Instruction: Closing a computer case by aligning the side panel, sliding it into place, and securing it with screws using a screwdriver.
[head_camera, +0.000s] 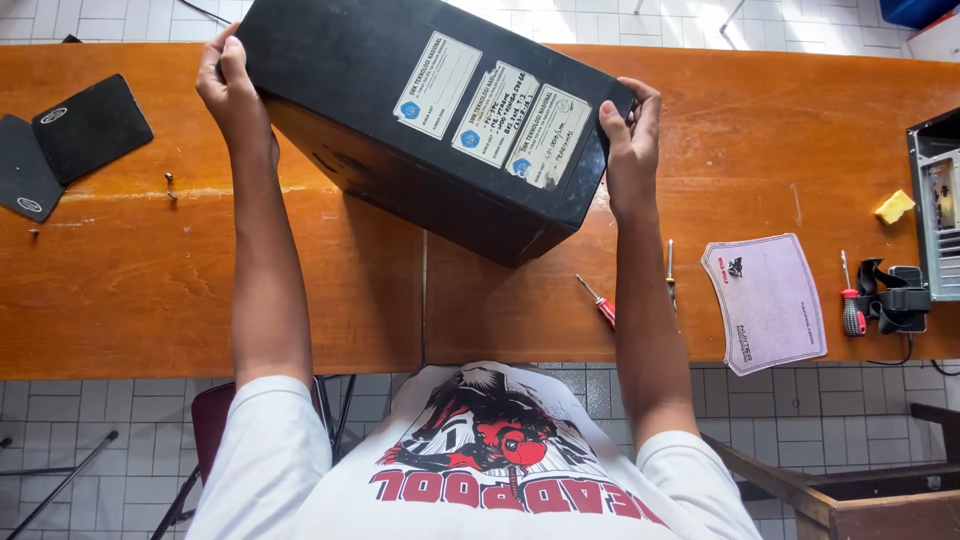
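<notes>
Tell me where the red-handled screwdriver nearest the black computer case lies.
In the head view, the red-handled screwdriver lies on the wooden table, below the black computer case and just left of the right forearm.

**Free room around the black computer case**

Black computer case (440, 120) fills the table (150, 300) centre, tilted, blocking the middle. Left hand (232, 90) on its left edge, right hand (628, 130) on its right edge; both forearms bar the approaches from the near side. Left of the case: open wood, then a small screw (169, 184), two black pads (70, 140) further left. Near side of the case, between the forearms: bare wood. Right of the case: red-handled screwdriver (600, 303) and thin tool (670, 272) just beside the right forearm, then grey mat (768, 305), second red screwdriver (851, 300), black strap bundle (895, 300), yellow sponge (894, 207), open metal chassis (937, 205) at the far edge. Open strip between the case and the sponge.
</notes>
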